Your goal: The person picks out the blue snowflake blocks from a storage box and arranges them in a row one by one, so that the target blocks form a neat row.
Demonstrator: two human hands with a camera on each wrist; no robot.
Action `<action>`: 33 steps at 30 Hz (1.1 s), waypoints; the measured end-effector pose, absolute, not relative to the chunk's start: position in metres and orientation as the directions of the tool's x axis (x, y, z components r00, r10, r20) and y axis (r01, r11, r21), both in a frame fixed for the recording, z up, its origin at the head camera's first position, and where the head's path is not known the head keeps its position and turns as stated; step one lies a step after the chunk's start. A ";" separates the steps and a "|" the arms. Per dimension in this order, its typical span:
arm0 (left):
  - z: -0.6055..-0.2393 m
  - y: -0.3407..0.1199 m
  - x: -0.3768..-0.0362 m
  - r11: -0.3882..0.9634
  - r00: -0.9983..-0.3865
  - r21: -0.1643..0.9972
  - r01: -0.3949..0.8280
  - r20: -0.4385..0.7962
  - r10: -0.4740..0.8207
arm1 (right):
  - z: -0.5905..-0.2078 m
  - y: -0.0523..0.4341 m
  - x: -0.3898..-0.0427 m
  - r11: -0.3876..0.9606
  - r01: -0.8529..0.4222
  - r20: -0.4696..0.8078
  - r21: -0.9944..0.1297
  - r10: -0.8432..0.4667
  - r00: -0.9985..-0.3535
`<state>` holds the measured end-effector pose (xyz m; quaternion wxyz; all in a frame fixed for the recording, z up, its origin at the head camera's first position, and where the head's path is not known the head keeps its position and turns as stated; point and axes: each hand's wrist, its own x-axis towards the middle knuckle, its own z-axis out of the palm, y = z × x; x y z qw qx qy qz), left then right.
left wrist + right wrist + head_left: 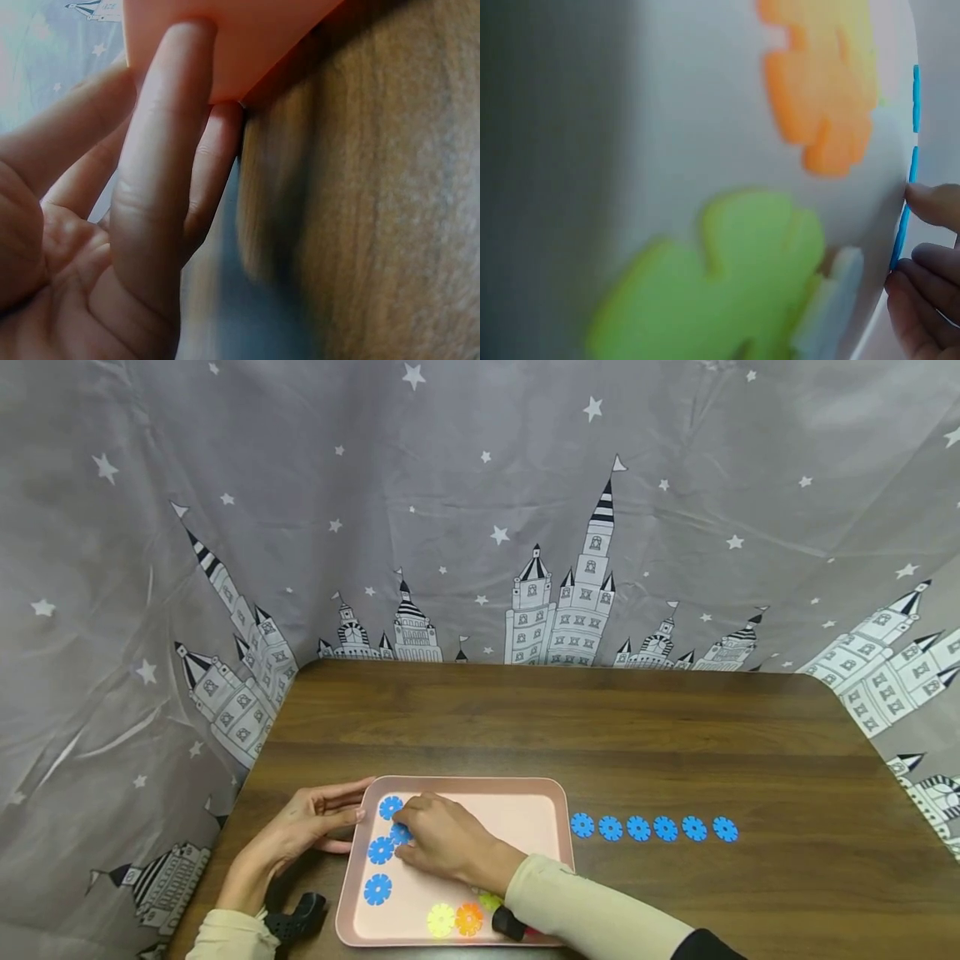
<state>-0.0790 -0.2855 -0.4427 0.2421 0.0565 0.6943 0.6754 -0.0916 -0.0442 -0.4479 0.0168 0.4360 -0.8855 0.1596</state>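
My right hand (446, 839) reaches over the pink tray (517, 789) and pinches a blue notched plastic disc (400, 834) between thumb and fingers. In the right wrist view its fingertips meet at the edge of a blue disc (901, 236). Other blue discs (378, 889) lie along the tray's left side, one overlapped by the held disc. Against the tray's left wall rests my left hand (303, 822), fingers extended. From the left wrist, a fingertip (191, 37) touches the outer wall, with another finger near the lower corner.
A row of several blue discs (637, 828) lies on the wooden table (637, 735) right of the tray. At the tray's near side are a yellow disc (441, 920), an orange disc (468, 919) and a green disc (720, 277). A grey castle-print curtain (450, 527) hangs behind.
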 end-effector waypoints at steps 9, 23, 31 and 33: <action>-0.443 -0.285 -0.079 0.089 -0.877 0.965 -0.245 -0.260 0.404 | -0.448 -0.049 -0.093 0.546 -0.801 0.163 -0.248 -0.791 -0.590; -0.442 -0.285 -0.079 0.098 -0.878 0.965 -0.245 -0.264 0.399 | -0.449 -0.050 -0.093 0.561 -0.798 0.226 -0.220 -0.766 -0.601; -0.441 -0.285 -0.079 0.100 -0.878 0.962 -0.254 -0.273 0.394 | -0.444 -0.046 -0.096 0.537 -0.779 0.109 -0.323 -0.797 -0.595; -0.440 -0.285 -0.079 0.103 -0.877 0.961 -0.255 -0.275 0.393 | -0.442 -0.045 -0.097 0.534 -0.767 0.075 -0.356 -0.802 -0.593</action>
